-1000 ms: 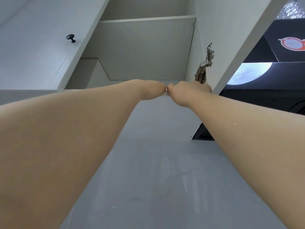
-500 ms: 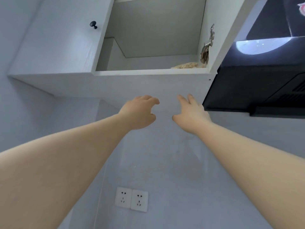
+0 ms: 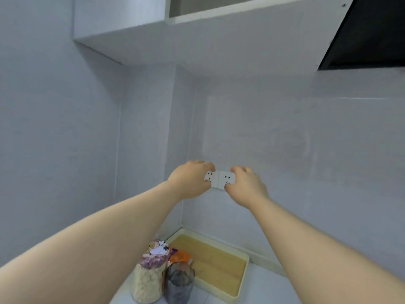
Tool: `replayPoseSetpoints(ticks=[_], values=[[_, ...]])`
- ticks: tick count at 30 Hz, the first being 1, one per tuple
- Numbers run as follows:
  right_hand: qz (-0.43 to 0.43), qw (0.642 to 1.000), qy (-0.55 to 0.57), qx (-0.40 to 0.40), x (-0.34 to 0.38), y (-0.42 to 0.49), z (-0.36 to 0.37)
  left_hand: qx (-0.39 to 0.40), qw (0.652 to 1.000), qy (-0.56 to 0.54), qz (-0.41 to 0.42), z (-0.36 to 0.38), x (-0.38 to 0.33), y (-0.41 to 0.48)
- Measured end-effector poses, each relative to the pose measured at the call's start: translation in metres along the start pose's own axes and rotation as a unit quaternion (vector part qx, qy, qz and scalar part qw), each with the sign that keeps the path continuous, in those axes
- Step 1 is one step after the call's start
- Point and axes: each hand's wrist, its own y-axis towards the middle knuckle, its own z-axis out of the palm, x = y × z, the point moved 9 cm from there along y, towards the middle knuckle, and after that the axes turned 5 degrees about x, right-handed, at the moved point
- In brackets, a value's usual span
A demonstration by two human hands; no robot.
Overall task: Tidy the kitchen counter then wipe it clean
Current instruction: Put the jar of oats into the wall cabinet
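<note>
Both arms reach forward at chest height over the white counter [image 3: 265, 286]. My left hand [image 3: 190, 179] and my right hand [image 3: 246, 185] hang side by side with loosely curled fingers and hold nothing. Between them, on the wall behind, shows a white double socket [image 3: 221, 179]. Below, in the counter's corner, stand a jar of oats [image 3: 147, 281] with a cartoon-printed packet [image 3: 158, 249] on top, a dark see-through cup [image 3: 178, 284] and an orange packet [image 3: 180, 256]. A cream tray [image 3: 243, 279] with a wooden floor lies beside them against the wall.
The white wall cabinet [image 3: 241, 40] hangs overhead, its open compartment just visible at the top edge. A black range hood [image 3: 368, 36] juts out at the upper right. Grey walls meet in the corner behind the jar.
Both hands have left the cabinet's shelf edge and dropped down in front of the wall socket. My view has tilted down, bringing the counter items into sight.
</note>
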Motion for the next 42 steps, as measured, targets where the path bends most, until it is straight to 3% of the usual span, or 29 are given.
replayPoseSetpoints(ticks=[8,15,30,36,42], values=[[-0.005,0.992,0.047,0.121,0.019,-0.026,0.124,0.093,0.991,-0.037,-0.091,0.103,0.076,-0.060],[0.026,0.974,0.072,0.211,0.025,-0.038,0.222,0.091,0.960,-0.090,-0.250,0.159,0.165,-0.106],[0.113,0.943,0.193,0.248,0.027,0.000,0.317,0.138,0.942,-0.137,-0.274,0.251,0.212,-0.083],[0.128,0.937,0.211,0.246,0.018,0.011,0.325,0.173,0.958,0.004,-0.229,0.256,0.216,-0.066],[0.117,0.936,0.224,0.246,0.017,0.015,0.329,0.161,0.958,-0.056,-0.229,0.259,0.219,-0.066]])
